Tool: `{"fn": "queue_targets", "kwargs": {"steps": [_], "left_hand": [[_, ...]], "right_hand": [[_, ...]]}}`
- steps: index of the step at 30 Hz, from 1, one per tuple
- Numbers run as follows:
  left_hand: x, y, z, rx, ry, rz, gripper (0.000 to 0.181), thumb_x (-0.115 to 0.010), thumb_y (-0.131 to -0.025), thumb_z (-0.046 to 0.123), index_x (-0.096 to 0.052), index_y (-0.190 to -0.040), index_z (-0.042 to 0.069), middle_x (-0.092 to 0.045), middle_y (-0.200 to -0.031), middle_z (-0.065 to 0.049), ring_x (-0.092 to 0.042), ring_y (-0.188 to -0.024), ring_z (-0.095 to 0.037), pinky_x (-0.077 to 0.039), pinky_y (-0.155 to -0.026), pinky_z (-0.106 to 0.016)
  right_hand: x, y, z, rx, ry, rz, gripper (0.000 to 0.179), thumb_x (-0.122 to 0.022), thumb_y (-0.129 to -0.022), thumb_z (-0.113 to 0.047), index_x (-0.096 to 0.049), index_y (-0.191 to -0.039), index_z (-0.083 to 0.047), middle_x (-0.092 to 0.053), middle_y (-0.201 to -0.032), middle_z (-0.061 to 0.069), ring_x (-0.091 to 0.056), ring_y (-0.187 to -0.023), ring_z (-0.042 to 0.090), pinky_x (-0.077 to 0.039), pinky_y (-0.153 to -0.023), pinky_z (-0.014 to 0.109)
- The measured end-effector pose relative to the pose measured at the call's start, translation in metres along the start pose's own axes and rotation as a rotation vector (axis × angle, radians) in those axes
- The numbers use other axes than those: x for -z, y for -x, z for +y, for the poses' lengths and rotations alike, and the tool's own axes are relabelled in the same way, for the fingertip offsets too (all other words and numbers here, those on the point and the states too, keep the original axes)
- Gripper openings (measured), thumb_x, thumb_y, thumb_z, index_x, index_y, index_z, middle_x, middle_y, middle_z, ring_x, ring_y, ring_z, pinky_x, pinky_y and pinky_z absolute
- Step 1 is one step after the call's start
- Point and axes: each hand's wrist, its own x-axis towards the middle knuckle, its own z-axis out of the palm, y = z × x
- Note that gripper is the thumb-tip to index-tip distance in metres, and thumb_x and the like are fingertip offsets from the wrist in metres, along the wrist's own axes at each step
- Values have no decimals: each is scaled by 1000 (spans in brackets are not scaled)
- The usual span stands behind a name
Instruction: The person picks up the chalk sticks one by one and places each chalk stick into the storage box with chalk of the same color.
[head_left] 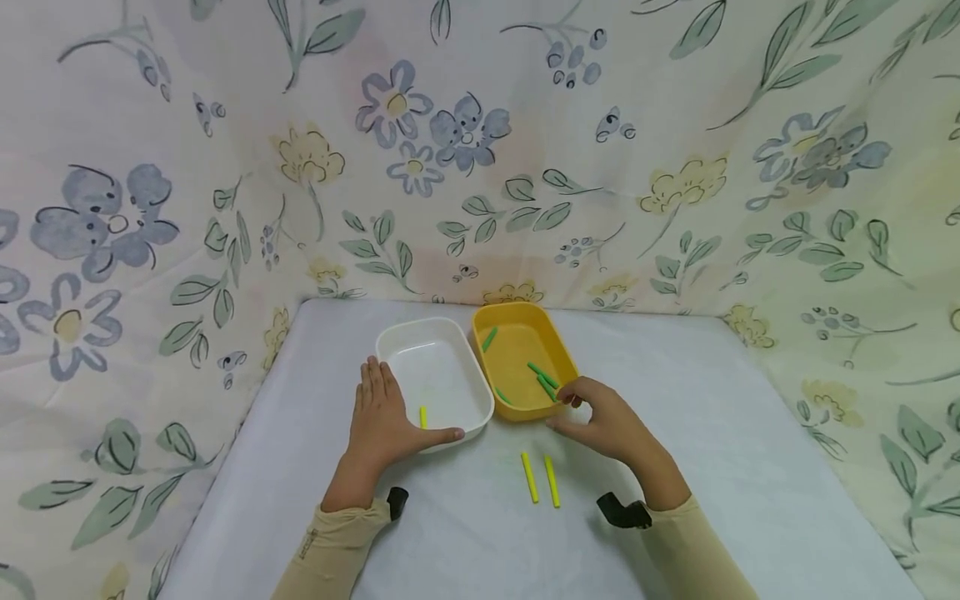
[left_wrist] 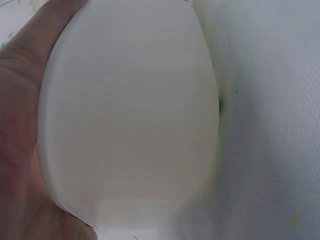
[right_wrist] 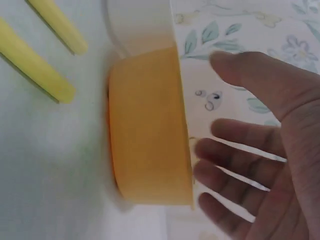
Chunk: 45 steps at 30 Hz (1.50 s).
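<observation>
My left hand (head_left: 382, 421) lies along the left side of a white tray (head_left: 450, 379), fingers straight and thumb stretched over its front rim. In the left wrist view the tray's outer wall (left_wrist: 130, 115) fills most of the picture. One yellow chalk-like stick (head_left: 423, 417) is inside the tray, near the thumb. My right hand (head_left: 596, 421) is at the front right corner of a yellow-orange tray (head_left: 517, 333), with loosely bent fingers and nothing in them. In the right wrist view, thumb and fingers are spread apart beside that tray's wall (right_wrist: 150, 130).
Several green sticks (head_left: 542, 375) lie in the yellow-orange tray, which stands right beside the white one. Two yellow sticks (head_left: 530, 477) rest on the white tablecloth (head_left: 480, 533) in front, between the hands. Flowered fabric (head_left: 465, 208) hangs behind the table and at both sides.
</observation>
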Motion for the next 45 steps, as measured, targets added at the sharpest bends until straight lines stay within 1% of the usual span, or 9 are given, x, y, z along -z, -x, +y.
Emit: {"fn": "queue_targets", "kwargs": {"steps": [4,8,13,17,21,25,34,41,45], "left_hand": [[0,2,0,6,3,-7,167,-55,-40,102,5,-155,-3,15,-163,-22,10,-152,-37,-9,-122,-56],[-1,3,2,8,-1,-11,166,-54,-40,102,5,-155,-3,14,-163,-22,10,-152,-37,-9,-122,-56],[0,4,2,6,-6,-12,166,-54,-40,102,5,-155,-3,16,-162,-21,10,-152,-37,-9,-122,-56],[-1,4,2,1,-6,-5,166,-54,-40,102,3,-155,-3,17,-162,-20,9,-152,-38,-9,-122,-57],[-3,3,2,4,-9,-7,166,-54,-40,102,5,-155,-2,19,-162,-19,9,-152,-38,-9,-122,-56],[-4,1,2,7,-13,-5,166,-53,-41,102,8,-155,-1,21,-161,-18,10,-152,-38,-8,-123,-56],[-2,0,1,7,-9,0,165,-54,-42,102,15,-154,3,24,-161,-16,12,-152,-36,-7,-123,-56],[-2,-1,1,8,-13,-8,165,-54,-41,102,15,-154,3,24,-161,-16,15,-152,-34,-7,-123,-56],[-1,0,1,8,-21,-13,165,-53,-42,102,15,-154,3,24,-161,-17,13,-152,-36,-7,-122,-56]], "right_hand": [[0,18,-3,-35,-46,-117,54,-78,-77,-53,-64,-118,-21,-65,-109,-1,-60,-104,25,-51,-89,49],[-3,31,-3,-82,-41,-171,64,-81,-73,-55,-62,-125,-22,-65,-114,-2,-59,-108,22,-50,-91,48],[-10,41,-2,-152,1,-254,79,-85,-67,-55,-58,-134,-22,-62,-122,-5,-56,-113,18,-48,-95,46],[-15,47,0,-136,49,-320,84,-87,-63,-55,-57,-135,-22,-57,-128,-5,-53,-118,16,-46,-101,47],[-18,51,1,-87,84,-326,79,-88,-62,-53,-61,-130,-23,-57,-126,-8,-52,-118,15,-46,-102,47],[-20,52,2,-70,104,-313,72,-88,-63,-53,-63,-124,-26,-55,-125,-10,-52,-120,16,-47,-101,47],[-20,50,-1,-88,91,-319,65,-90,-63,-47,-65,-120,-28,-54,-127,-8,-49,-124,21,-46,-102,49],[-21,49,-1,-88,105,-329,59,-89,-66,-45,-67,-118,-28,-53,-126,-5,-49,-122,21,-46,-101,47],[-22,48,-1,-83,118,-325,59,-90,-66,-41,-66,-119,-29,-53,-125,-6,-49,-121,20,-47,-101,47]]}}
